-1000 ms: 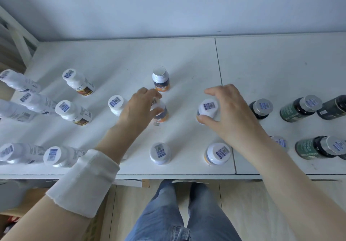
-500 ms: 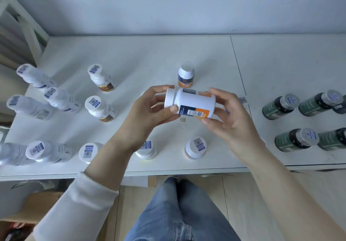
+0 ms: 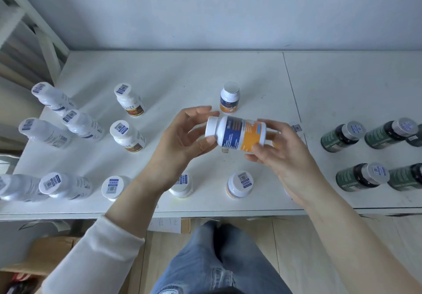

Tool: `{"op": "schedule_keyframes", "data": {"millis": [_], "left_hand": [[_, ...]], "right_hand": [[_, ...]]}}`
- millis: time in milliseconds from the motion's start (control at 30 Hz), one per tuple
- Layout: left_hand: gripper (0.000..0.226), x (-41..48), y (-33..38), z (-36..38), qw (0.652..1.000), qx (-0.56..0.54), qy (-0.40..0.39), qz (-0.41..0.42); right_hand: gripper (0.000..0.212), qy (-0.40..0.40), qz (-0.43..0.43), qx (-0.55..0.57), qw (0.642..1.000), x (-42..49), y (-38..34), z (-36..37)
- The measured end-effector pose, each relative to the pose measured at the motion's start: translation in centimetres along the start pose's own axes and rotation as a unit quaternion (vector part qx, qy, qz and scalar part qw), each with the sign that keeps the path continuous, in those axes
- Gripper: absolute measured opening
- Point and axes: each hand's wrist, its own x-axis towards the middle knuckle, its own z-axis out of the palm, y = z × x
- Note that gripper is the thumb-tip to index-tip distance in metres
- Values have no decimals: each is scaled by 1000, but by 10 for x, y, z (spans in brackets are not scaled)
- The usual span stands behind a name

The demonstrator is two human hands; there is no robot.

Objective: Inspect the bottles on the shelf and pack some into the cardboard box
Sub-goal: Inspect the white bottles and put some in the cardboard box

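Above the white shelf (image 3: 182,69) I hold a white bottle with a blue and orange label (image 3: 236,133) on its side, cap to the left. My left hand (image 3: 182,143) pinches the cap end with thumb and fingers. My right hand (image 3: 280,147) grips the base end. Another blue and orange bottle (image 3: 229,98) stands just behind it. Two white-capped bottles (image 3: 240,185) (image 3: 182,185) stand near the front edge, below my hands. A cardboard box (image 3: 38,259) sits on the floor at the lower left, partly hidden by my left sleeve.
Several white bottles (image 3: 127,135) stand across the shelf's left half. Several dark green bottles with grey caps (image 3: 342,136) stand at the right. A white shelf frame (image 3: 34,26) rises at the far left. My jeans-clad legs (image 3: 212,259) are below the shelf edge.
Both hands reached to bottles standing on the shelf, then lifted one and laid it sideways between them. Since half a second ago the bottle has turned, showing more of its blue and orange label.
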Motion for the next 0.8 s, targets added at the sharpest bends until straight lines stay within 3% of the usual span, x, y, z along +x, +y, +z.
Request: {"op": "schedule_keyframes", "data": {"millis": [100, 300, 433, 567, 633, 733, 800], "left_hand": [[34, 2, 0, 1, 999, -4, 15, -31], [32, 9, 2, 4, 999, 30, 7, -11], [32, 16, 2, 7, 999, 38, 8, -23], [30, 28, 12, 14, 991, 133, 20, -10], [30, 37, 14, 17, 973, 231, 15, -1], [33, 50, 6, 23, 916, 402, 1, 18], [36, 61, -5, 25, 876, 479, -33, 44]], "right_hand": [[51, -1, -38, -17, 999, 0, 0, 0], [45, 17, 21, 7, 1000, 5, 1, -7], [46, 27, 31, -33, 999, 9, 2, -10], [45, 26, 29, -148, 988, 15, 0, -15], [54, 39, -3, -282, 959, 20, -2, -20], [62, 39, -61, -501, 863, 27, -5, -30], [62, 34, -64, -571, 818, 31, -8, -34]]}}
